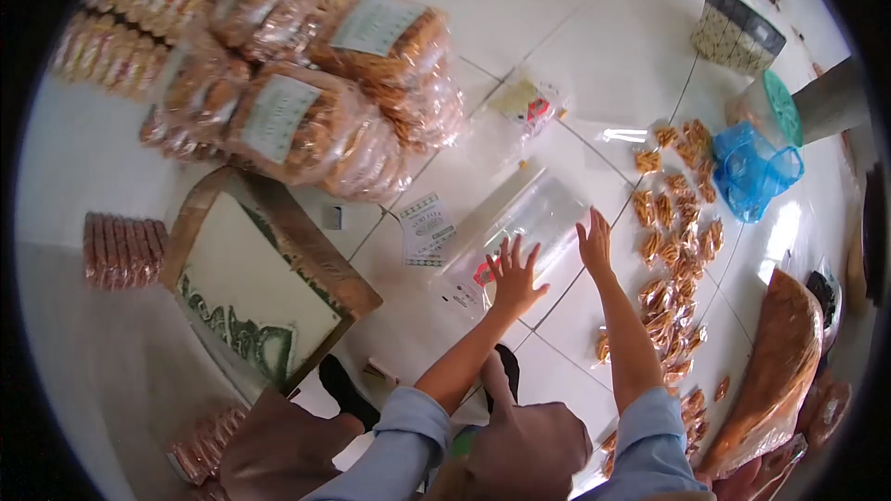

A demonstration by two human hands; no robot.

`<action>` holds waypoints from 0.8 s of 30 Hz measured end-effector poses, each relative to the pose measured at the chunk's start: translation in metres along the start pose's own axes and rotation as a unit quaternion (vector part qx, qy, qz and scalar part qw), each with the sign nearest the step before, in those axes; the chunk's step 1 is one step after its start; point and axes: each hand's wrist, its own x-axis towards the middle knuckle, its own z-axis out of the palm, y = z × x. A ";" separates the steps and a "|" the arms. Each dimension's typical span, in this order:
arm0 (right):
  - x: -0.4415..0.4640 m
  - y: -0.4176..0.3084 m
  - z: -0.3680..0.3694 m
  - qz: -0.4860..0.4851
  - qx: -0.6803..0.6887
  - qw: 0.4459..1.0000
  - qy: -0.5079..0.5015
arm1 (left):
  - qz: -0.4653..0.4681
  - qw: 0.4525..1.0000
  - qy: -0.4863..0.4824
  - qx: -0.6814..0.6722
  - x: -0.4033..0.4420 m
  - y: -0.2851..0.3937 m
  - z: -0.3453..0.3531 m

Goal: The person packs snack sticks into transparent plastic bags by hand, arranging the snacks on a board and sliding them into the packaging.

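My left hand rests with fingers spread over the lower end of a flat transparent plastic bag that lies on the floor tiles. A red print and small dark marks show on the bag beside that hand. My right hand is at the bag's right edge, fingers stretched out and holding nothing; whether it touches the plastic I cannot tell. Left of the bag lies a paper label with green print. Just beyond it is another transparent packet with a red and yellowish print.
Several small packets of brown snack sticks line the floor at right, near a blue plastic bag and a green-lidded tub. Large filled bags are piled at upper left. A wooden-framed printing screen lies left.
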 end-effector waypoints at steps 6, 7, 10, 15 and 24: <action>0.008 -0.042 0.011 0.158 0.009 0.987 0.021 | 0.088 0.996 0.014 0.028 0.014 -0.018 0.001; 0.006 -0.046 0.020 0.173 0.076 0.981 0.046 | 0.119 0.992 0.008 0.027 0.019 -0.031 -0.005; -0.017 -0.073 0.021 0.214 0.197 0.955 0.060 | 0.152 0.985 -0.004 0.078 0.026 -0.061 -0.027; -0.025 -0.097 0.010 0.281 0.199 0.939 -0.006 | 0.089 0.991 -0.056 0.085 0.049 -0.057 -0.051; -0.010 -0.091 -0.009 0.210 0.031 0.977 -0.020 | 0.142 0.984 0.010 0.107 0.054 -0.017 -0.003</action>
